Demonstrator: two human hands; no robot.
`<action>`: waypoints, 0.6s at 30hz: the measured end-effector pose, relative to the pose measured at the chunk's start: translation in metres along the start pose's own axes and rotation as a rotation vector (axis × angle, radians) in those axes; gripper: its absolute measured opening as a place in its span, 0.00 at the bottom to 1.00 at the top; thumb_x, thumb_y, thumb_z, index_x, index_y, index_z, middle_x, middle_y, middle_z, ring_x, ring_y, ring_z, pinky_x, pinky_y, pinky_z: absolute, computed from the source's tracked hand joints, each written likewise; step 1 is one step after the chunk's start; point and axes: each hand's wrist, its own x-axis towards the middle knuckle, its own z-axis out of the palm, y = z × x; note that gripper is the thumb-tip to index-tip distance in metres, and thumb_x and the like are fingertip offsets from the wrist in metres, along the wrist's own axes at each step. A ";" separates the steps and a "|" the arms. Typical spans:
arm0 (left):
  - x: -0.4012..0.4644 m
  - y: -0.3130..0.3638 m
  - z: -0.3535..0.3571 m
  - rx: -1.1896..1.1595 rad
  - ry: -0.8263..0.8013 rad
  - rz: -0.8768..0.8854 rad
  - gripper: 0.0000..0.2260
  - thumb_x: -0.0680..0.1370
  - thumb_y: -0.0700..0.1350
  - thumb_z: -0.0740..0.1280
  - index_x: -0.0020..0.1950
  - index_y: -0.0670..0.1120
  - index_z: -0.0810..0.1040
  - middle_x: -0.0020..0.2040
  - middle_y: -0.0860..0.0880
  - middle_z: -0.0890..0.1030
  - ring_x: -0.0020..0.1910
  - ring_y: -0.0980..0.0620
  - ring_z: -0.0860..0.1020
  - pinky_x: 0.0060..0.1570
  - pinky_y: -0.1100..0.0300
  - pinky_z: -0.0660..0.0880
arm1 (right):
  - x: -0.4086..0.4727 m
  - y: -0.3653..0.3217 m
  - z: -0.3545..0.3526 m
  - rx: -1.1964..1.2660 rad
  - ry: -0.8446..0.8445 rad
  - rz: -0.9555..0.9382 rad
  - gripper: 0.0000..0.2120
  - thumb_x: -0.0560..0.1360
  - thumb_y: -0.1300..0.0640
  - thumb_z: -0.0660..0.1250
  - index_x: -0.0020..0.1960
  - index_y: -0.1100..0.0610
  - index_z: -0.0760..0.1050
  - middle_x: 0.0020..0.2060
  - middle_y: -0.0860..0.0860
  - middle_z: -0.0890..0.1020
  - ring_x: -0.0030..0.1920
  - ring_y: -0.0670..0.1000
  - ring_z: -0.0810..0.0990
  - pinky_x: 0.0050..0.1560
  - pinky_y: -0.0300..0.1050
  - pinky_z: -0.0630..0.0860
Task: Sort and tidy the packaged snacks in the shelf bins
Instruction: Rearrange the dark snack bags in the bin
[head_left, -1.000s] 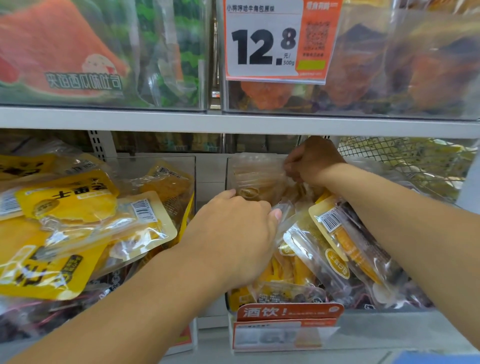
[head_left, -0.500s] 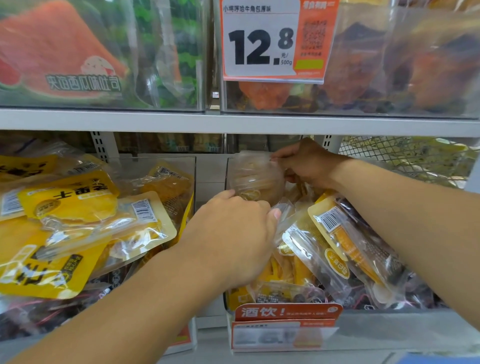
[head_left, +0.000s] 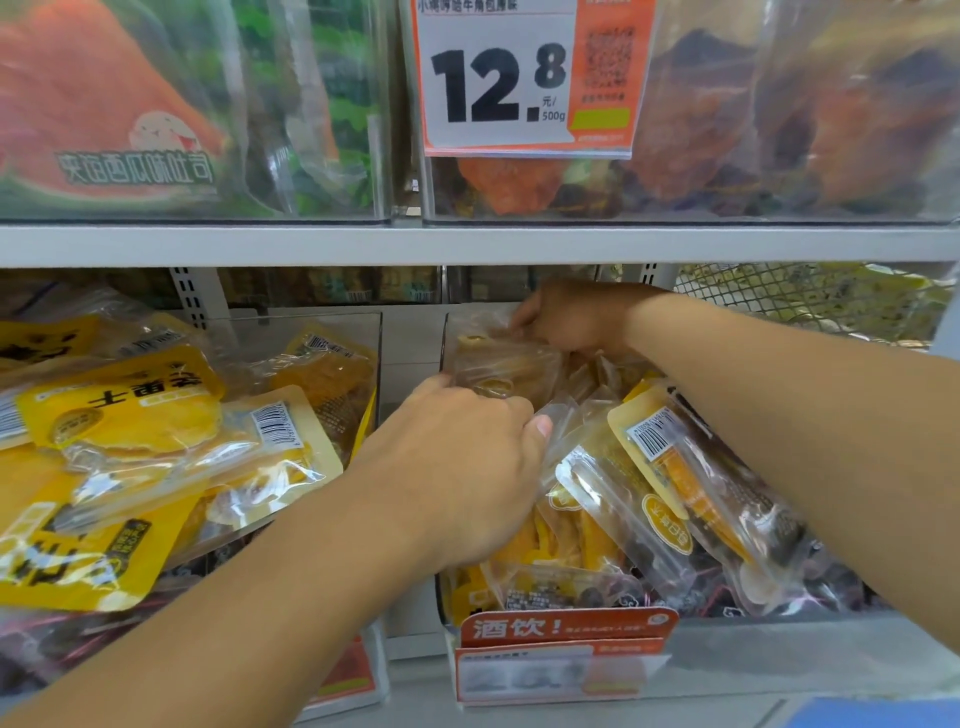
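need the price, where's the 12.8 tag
In the head view the 12.8 price tag hangs top centre on the upper clear bin, above the right hand.

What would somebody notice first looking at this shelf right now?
Probably the big 12.8 price tag hanging on the upper bin, top centre. Below it, both hands work in the middle bin: the right hand pinches a clear pouch at the back, while the left hand reaches in over the packs in front. Left of them, yellow packs are heaped in the neighbouring bin.
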 end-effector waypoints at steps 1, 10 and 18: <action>-0.001 0.001 -0.001 -0.009 0.005 -0.006 0.19 0.85 0.55 0.43 0.41 0.53 0.66 0.35 0.54 0.72 0.39 0.54 0.72 0.72 0.52 0.60 | 0.000 -0.002 0.000 -0.088 0.011 -0.010 0.12 0.82 0.60 0.60 0.54 0.50 0.81 0.51 0.52 0.82 0.44 0.55 0.84 0.38 0.45 0.82; -0.003 -0.006 -0.005 -0.323 0.057 -0.119 0.21 0.85 0.56 0.54 0.35 0.48 0.70 0.29 0.53 0.71 0.30 0.55 0.70 0.36 0.56 0.70 | -0.050 -0.010 -0.003 -0.296 0.161 0.002 0.19 0.82 0.49 0.63 0.71 0.52 0.69 0.66 0.54 0.74 0.60 0.55 0.76 0.52 0.41 0.69; -0.010 -0.001 -0.013 -0.343 0.018 -0.105 0.12 0.84 0.50 0.60 0.56 0.55 0.84 0.43 0.58 0.83 0.43 0.60 0.79 0.43 0.63 0.75 | -0.087 -0.010 -0.004 -0.390 0.075 -0.261 0.19 0.75 0.66 0.65 0.56 0.45 0.82 0.49 0.36 0.75 0.45 0.39 0.72 0.40 0.22 0.67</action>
